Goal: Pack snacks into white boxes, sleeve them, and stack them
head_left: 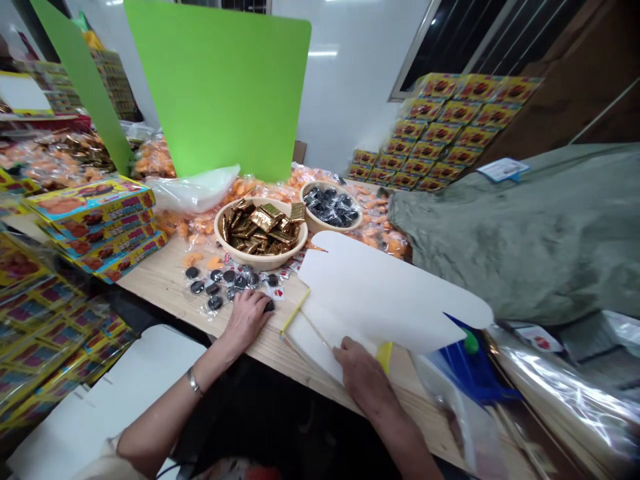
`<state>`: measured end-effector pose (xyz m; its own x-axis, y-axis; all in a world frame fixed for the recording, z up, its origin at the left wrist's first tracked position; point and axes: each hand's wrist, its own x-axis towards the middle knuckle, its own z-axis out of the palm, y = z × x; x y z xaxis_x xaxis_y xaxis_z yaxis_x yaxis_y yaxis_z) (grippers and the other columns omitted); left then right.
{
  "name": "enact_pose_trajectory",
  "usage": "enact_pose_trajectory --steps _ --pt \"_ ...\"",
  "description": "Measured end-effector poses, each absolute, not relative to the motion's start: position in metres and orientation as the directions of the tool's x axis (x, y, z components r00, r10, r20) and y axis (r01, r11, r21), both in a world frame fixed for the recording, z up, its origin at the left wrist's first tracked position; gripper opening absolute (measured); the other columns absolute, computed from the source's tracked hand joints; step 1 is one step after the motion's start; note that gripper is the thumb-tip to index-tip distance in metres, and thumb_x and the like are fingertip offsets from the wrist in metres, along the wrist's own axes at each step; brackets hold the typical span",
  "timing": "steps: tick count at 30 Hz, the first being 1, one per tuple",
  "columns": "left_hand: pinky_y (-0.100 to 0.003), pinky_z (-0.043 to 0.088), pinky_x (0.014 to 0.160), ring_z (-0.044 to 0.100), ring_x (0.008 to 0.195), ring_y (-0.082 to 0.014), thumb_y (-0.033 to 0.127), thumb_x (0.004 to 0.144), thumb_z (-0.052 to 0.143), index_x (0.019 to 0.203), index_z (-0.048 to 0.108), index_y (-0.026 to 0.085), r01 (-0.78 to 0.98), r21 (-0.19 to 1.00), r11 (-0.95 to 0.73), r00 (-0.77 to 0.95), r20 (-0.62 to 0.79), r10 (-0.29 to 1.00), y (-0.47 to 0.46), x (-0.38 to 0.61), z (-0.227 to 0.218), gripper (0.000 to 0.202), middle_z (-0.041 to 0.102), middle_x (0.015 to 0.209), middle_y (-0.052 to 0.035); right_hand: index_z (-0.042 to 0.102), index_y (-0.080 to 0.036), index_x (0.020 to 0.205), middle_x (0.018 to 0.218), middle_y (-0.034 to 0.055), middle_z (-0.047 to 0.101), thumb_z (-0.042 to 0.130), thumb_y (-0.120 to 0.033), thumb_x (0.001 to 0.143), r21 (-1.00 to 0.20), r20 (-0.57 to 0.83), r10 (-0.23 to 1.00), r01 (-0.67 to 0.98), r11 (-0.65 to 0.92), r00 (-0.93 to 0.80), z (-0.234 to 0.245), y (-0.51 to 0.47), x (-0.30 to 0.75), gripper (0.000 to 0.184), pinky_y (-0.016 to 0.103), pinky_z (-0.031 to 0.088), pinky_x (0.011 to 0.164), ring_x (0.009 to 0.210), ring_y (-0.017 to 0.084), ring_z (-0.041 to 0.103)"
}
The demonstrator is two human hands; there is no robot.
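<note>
My left hand (pixel 246 319) rests at the table's near side, its fingers curled onto a small black disc (pixel 270 305). Just beyond it lie several black discs in clear wrappers (pixel 213 289), with a few orange pieces (pixel 193 259). My right hand (pixel 364 375) grips the near edge of an unfolded white cardboard box (pixel 373 283), whose flaps stand out wide and whose left edge shows yellow. Behind these is a cream bowl (pixel 254 261) of gold-wrapped bars (pixel 265 223). To its right, a second bowl (pixel 311 225) holds black wrapped pieces (pixel 331 205).
Printed yellow boxes (pixel 100 220) are stacked on the left, and more box stacks (pixel 440 133) stand at the back right. A green panel (pixel 220 87) rises behind the orange bagged pieces. Grey-green cloth (pixel 530 233) and a blue object (pixel 470 373) are on the right.
</note>
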<state>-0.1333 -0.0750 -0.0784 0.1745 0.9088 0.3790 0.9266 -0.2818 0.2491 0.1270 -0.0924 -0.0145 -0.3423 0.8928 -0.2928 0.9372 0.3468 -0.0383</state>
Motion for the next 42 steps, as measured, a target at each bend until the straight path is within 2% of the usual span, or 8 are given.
enact_pose_trajectory --steps 6,14,22,25,28,32,38,42 --pt "-0.041 0.04 0.09 0.055 0.109 -0.0265 0.031 0.09 0.061 0.118 0.06 0.019 0.874 0.353 -0.333 0.173 0.415 0.893 -0.084 -0.144 -0.081 0.03 0.064 0.118 -0.0105 0.07 -0.018 0.093 0.107 0.0105 0.066 0.041 -0.007 0.092 -0.07 -0.324 0.895 0.952 0.299 -0.305 -0.013 -0.093 0.133 0.031 0.027 0.048 0.076 0.103 0.021 0.062" --pt "-0.043 0.039 0.081 0.053 0.097 -0.0308 0.033 0.086 0.066 0.104 0.06 0.015 0.95 0.303 -0.078 -0.01 0.277 0.961 -0.074 -0.132 -0.069 0.026 0.066 0.102 -0.0119 0.068 -0.018 0.103 0.103 0.0077 0.068 0.041 -0.015 0.097 -0.194 0.025 0.845 0.826 0.529 -0.535 0.023 -0.055 0.08 0.028 0.028 0.046 0.086 0.1 0.02 0.062" --pt "-0.047 0.036 0.095 0.057 0.1 -0.0233 0.015 0.09 0.057 0.107 0.059 0.019 0.85 0.424 -0.313 0.075 0.49 0.869 -0.08 -0.124 -0.088 0.018 0.064 0.101 -0.0075 0.067 -0.016 0.111 0.111 0.0102 0.068 0.045 -0.006 0.091 -0.197 0.012 0.721 0.705 0.681 -0.693 0.012 -0.009 0.017 0.031 0.028 0.045 0.092 0.107 0.019 0.06" --pt "-0.039 0.043 0.09 0.059 0.094 -0.0186 0.011 0.094 0.045 0.112 0.059 0.02 0.752 0.465 -0.467 0.126 0.593 0.795 -0.089 -0.13 -0.084 0.025 0.063 0.099 -0.007 0.068 -0.016 0.109 0.107 0.0108 0.069 0.047 -0.009 0.091 -0.151 -0.003 0.665 0.657 0.738 -0.747 0.014 -0.006 0.006 0.028 0.03 0.045 0.09 0.104 0.021 0.061" --pt "-0.035 0.048 0.087 0.058 0.099 -0.0192 0.02 0.093 0.051 0.115 0.058 0.021 0.676 0.608 -0.417 -0.127 0.652 0.747 -0.091 -0.165 -0.063 0.023 0.061 0.104 -0.008 0.07 -0.017 0.104 0.102 0.0096 0.069 0.047 -0.012 0.093 -0.12 -0.052 0.6 0.601 0.79 -0.798 0.017 -0.006 0.004 0.025 0.031 0.046 0.087 0.098 0.022 0.063" --pt "-0.037 0.047 0.09 0.057 0.102 -0.0221 0.031 0.087 0.056 0.117 0.057 0.018 0.509 0.854 -0.105 -0.511 0.398 0.762 -0.082 -0.24 -0.034 0.032 0.06 0.112 -0.0098 0.069 -0.015 0.105 0.103 0.01 0.069 0.046 -0.015 0.096 -0.164 -0.081 0.573 0.578 0.8 -0.816 0.02 -0.008 0.014 0.025 0.031 0.047 0.091 0.102 0.021 0.063" --pt "-0.026 0.046 0.057 0.056 0.062 -0.0152 0.056 0.089 0.042 0.099 0.064 0.014 0.401 0.916 0.009 -0.382 0.159 0.91 -0.071 -0.274 -0.034 0.049 0.062 0.074 -0.0026 0.068 -0.015 0.105 0.105 0.0092 0.069 0.045 -0.011 0.094 -0.213 -0.162 0.585 0.607 0.765 -0.794 0.032 -0.036 0.027 0.026 0.03 0.049 0.089 0.103 0.021 0.063" --pt "-0.025 0.042 0.06 0.052 0.061 -0.0144 0.056 0.087 0.049 0.074 0.066 0.015 0.556 0.831 0.038 -0.306 0.162 0.938 -0.055 -0.257 -0.036 0.046 0.059 0.065 -0.0015 0.067 -0.017 0.093 0.1 0.0065 0.067 0.044 -0.013 0.095 -0.251 -0.186 0.563 0.593 0.765 -0.805 0.038 -0.064 0.037 0.023 0.029 0.049 0.081 0.094 0.019 0.064"
